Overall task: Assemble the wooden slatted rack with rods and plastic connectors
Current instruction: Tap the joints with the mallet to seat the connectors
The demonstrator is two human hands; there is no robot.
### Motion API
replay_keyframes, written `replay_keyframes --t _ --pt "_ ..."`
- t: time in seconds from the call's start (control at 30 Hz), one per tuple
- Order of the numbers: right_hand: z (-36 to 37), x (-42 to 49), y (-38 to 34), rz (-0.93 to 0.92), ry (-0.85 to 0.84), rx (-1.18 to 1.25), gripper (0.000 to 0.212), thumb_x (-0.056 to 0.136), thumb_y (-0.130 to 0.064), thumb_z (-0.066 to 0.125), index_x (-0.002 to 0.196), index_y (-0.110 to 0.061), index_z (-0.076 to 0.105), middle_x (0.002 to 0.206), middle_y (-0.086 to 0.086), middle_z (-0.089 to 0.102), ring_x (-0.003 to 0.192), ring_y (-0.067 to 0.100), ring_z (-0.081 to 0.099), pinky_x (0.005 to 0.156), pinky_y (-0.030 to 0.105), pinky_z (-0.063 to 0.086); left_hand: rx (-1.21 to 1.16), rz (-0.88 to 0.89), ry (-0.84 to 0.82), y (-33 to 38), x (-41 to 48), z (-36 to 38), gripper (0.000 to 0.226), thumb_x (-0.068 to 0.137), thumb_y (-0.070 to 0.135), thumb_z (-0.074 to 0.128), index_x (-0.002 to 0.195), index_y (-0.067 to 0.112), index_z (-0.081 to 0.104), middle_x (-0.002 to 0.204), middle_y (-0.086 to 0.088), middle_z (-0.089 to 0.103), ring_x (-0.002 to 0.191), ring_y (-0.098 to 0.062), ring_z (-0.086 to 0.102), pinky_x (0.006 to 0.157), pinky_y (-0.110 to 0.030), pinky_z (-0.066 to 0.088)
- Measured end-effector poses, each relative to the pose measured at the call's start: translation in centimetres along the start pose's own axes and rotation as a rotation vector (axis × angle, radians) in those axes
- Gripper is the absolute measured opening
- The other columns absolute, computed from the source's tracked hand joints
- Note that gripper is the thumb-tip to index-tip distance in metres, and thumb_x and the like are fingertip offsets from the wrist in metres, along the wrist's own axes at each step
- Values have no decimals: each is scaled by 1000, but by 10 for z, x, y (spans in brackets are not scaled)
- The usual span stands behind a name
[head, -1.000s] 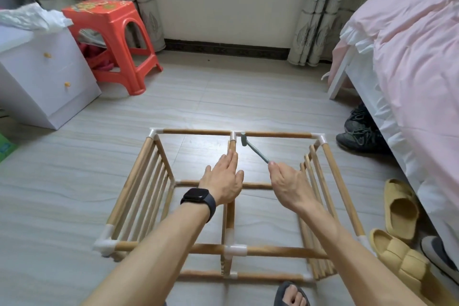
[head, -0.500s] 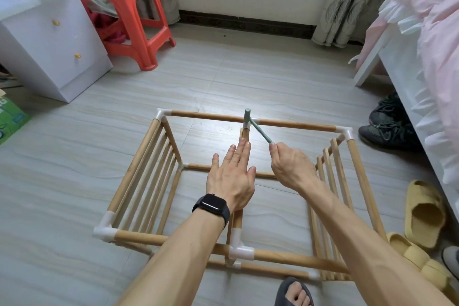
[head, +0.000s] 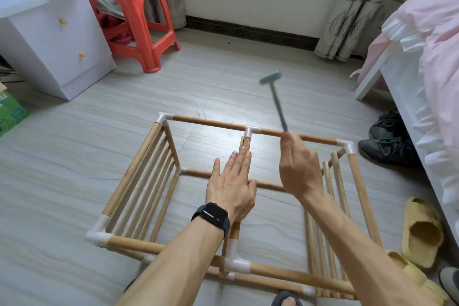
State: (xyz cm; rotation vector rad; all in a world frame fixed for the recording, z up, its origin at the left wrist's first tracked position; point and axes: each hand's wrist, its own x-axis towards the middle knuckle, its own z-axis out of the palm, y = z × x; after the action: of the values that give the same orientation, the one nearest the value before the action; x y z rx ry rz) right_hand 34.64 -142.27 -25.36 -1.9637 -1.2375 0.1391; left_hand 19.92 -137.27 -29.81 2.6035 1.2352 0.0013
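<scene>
The wooden rack [head: 139, 174] stands on the floor as a box frame of rods joined by white plastic connectors, with slatted panels on its left and right sides. My left hand [head: 232, 186] lies flat, fingers straight, pressing on the middle top rod [head: 246, 144]. That rod runs into a white T-connector [head: 249, 131] on the far rod. My right hand [head: 298, 169] grips the handle of a small grey-green hammer [head: 275, 97], raised above the far rod with its head up and blurred.
A white drawer cabinet [head: 54, 40] and a red plastic stool [head: 131, 12] stand at the far left. A bed with pink bedding [head: 432, 62] lines the right side, with dark shoes [head: 387, 141] and yellow slippers [head: 422, 228] beside it. My foot [head: 285, 302] shows at the bottom edge.
The hammer head was down on the far T-connector half a second ago; my right hand has now swung it up and to the right. My left hand stays flat on the middle rod.
</scene>
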Motion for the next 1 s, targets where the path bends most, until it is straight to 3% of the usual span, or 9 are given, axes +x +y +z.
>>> replay_keyframes --t 0.07,0.13,0.3,0.43,0.63,0.8,0.87,0.93,1.0 --pt "2 1 -1 -6 -74 -46 41 109 -38 24 86 -16 51 57 -1 53 49 13 52 46 26 36 2 4 -4 1 0 0 67 106 44 18 158 21 -18 165 5 -22 154 -13 -14 125 -47 -10" --pt "9 -3 8 78 -345 -403 47 107 -44 20 93 -16 55 76 7 64 71 29 62 60 36 41 13 1 0 1 -2 1 67 106 43 18 158 20 -18 166 4 -21 154 -13 -14 125 -47 -9" --pt "5 -6 10 -44 -14 -100 40 109 -38 21 87 -15 46 54 -2 49 45 19 50 43 30 36 0 -4 -1 1 1 0 68 106 43 19 158 20 -18 165 4 -21 154 -13 -11 123 -47 -10" --pt "7 -9 17 164 -407 -471 37 107 -32 21 107 -15 54 95 10 66 83 35 62 69 42 48 14 -5 -7 3 -2 0 68 106 43 18 158 19 -18 166 3 -20 154 -13 -13 123 -47 -10" --pt "-6 0 22 125 -181 -240 43 107 -44 21 77 -23 43 63 8 56 60 31 54 56 40 39 18 0 -14 3 -2 0 68 106 44 17 157 20 -21 164 3 -23 154 -13 -14 124 -48 -9" --pt "-16 1 9 -47 118 19 37 108 -37 27 86 -16 48 44 -7 41 35 13 46 35 27 32 16 -2 -16 2 -1 1 69 106 45 18 157 20 -21 165 3 -23 154 -13 -12 125 -49 -8" --pt "-6 -2 6 0 -1 -95 38 108 -38 25 91 -14 49 53 -3 50 43 11 52 41 32 40 15 -8 -11 2 0 1 70 105 45 19 157 20 -21 165 3 -22 154 -13 -12 125 -49 -7" --pt "1 -6 7 148 -279 -425 42 108 -41 20 99 -17 53 75 6 65 66 28 61 57 38 45 22 -8 -9 3 -1 1 70 106 46 18 157 19 -21 165 3 -23 154 -14 -12 125 -49 -8" --pt "0 -4 9 153 -190 -355 38 108 -39 22 93 -19 51 71 6 65 58 24 55 51 34 36 34 -5 -10 5 -2 1 70 106 45 18 157 19 -22 164 3 -24 154 -14 -13 125 -49 -8"
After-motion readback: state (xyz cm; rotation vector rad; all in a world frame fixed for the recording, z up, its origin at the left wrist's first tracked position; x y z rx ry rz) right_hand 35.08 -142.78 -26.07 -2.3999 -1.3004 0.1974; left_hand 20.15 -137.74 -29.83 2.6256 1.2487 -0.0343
